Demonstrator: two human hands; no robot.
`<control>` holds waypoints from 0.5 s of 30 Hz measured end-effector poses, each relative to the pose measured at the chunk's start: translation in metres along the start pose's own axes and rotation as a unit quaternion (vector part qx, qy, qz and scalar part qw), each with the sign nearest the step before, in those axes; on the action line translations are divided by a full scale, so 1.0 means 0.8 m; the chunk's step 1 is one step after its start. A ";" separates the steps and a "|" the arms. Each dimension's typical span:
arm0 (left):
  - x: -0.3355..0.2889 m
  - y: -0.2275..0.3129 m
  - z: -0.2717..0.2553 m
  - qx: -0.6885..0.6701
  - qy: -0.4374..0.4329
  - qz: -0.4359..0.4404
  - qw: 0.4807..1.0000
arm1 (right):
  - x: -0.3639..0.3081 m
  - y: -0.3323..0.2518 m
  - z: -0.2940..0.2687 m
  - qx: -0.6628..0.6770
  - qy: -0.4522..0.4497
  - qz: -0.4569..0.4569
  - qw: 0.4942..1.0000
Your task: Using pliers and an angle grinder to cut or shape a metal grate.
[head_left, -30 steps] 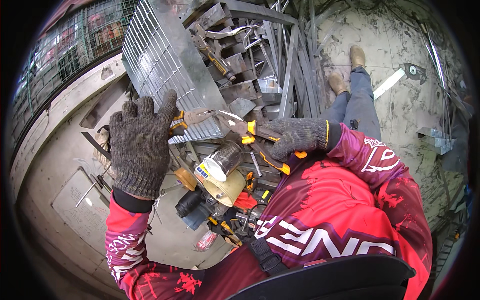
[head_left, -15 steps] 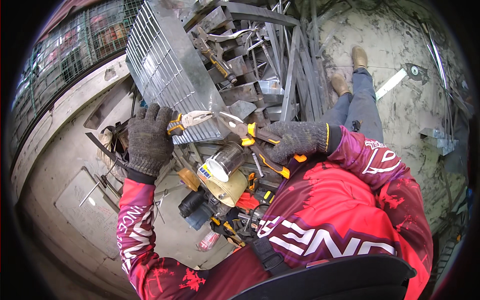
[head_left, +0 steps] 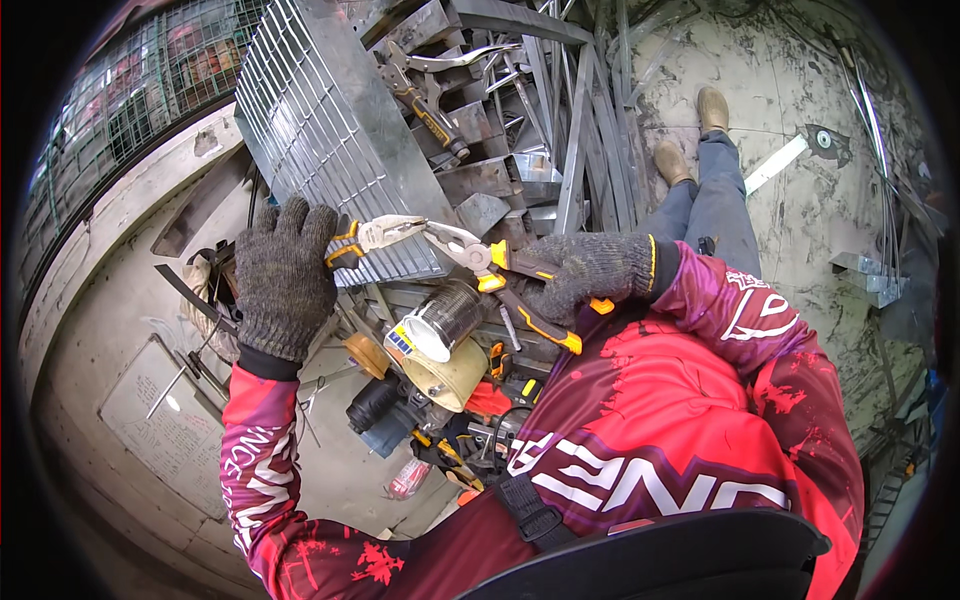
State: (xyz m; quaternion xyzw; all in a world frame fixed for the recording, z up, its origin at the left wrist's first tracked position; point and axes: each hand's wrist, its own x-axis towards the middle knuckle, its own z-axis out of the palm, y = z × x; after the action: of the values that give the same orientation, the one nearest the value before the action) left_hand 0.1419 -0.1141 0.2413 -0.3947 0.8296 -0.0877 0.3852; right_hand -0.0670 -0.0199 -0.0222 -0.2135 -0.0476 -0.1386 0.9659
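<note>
Both of my hands wear dark grey knit gloves. My left hand (head_left: 287,280) is closed around the yellow-and-black handles of a pair of pliers (head_left: 388,232), its steel jaws pointing right. In my right hand (head_left: 592,276) is a second pair of pliers (head_left: 462,246), with one handle angled down and away from the other. Its jaws point left and meet or overlap the tip of the left pliers; whether something small lies between them cannot be made out. Below the tools stand a metal can (head_left: 443,318) and a cream bucket (head_left: 447,375).
A galvanized sheet-and-grid panel (head_left: 335,150) leans beyond my left hand. Locking clamp pliers (head_left: 425,105) lie on metal offcuts and long square tubes (head_left: 580,130). A roll of tape (head_left: 368,354) and mixed tools lie below. A person's legs (head_left: 715,190) extend at the upper right.
The gap between the two pairs of pliers has closed, so their tips now meet or overlap. My left hand and its pliers have shifted slightly left and up in the picture.
</note>
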 end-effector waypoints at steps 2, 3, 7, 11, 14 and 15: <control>0.000 0.000 -0.001 0.000 -0.016 -0.007 1.000 | -0.002 -0.008 0.002 0.001 0.005 0.024 1.000; 0.000 0.001 -0.001 0.001 -0.031 -0.013 0.999 | -0.002 -0.015 0.004 -0.050 0.031 0.039 0.997; 0.000 0.002 -0.001 0.005 -0.039 -0.026 0.999 | 0.006 -0.002 0.008 -0.007 0.049 0.020 0.999; -0.003 0.002 0.000 0.009 -0.049 -0.043 0.998 | 0.006 0.002 0.011 -0.005 0.037 0.049 0.998; -0.001 0.004 -0.003 0.003 -0.054 -0.046 0.997 | 0.005 0.007 0.011 0.087 0.030 0.036 0.995; 0.000 0.005 -0.004 0.000 -0.059 -0.049 0.997 | 0.007 0.019 0.006 0.048 0.007 -0.025 0.998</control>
State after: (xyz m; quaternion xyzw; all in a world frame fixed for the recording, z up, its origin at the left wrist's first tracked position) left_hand 0.1377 -0.1117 0.2419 -0.4391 0.7852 -0.0832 0.4286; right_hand -0.0569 -0.0059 -0.0232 -0.1642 -0.0531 -0.1621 0.9716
